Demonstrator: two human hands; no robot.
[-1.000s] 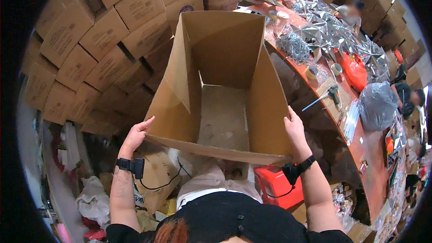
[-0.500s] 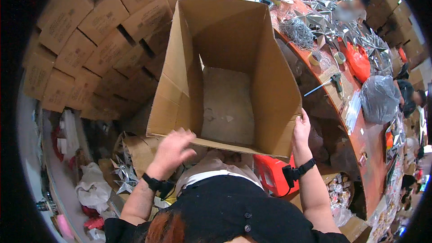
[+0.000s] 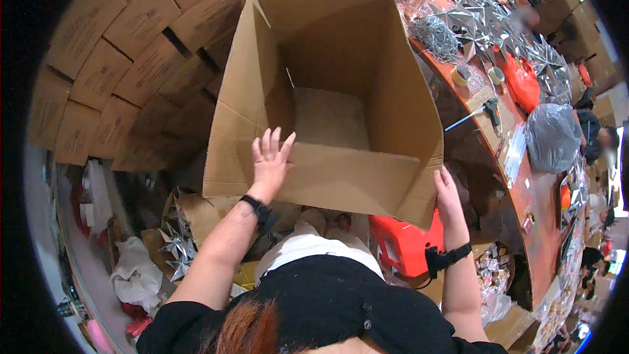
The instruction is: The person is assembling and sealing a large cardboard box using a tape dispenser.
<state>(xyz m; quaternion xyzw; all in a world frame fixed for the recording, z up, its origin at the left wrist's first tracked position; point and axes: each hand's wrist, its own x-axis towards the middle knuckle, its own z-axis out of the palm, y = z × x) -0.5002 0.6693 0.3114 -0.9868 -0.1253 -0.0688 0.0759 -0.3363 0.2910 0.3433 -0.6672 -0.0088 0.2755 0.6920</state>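
Observation:
A large open cardboard box stands in front of me with its mouth toward me; the bottom shows bare cardboard. Its near flap is tilted inward over the opening. My left hand rests on the left end of that flap, fingers spread and pointing away from me. At the box's near right corner my right hand grips the cardboard edge, its thumb on the outside and the other fingers partly hidden.
Stacked cardboard cartons rise on the left. A red-brown table on the right bears silver stars, tape rolls, a glue gun and a grey plastic bag. A red plastic object sits below the box. Other people are at the table.
My left hand has moved forward and pushed the near flap inward. The box's near side now looks wider, and my right hand still holds its right corner.

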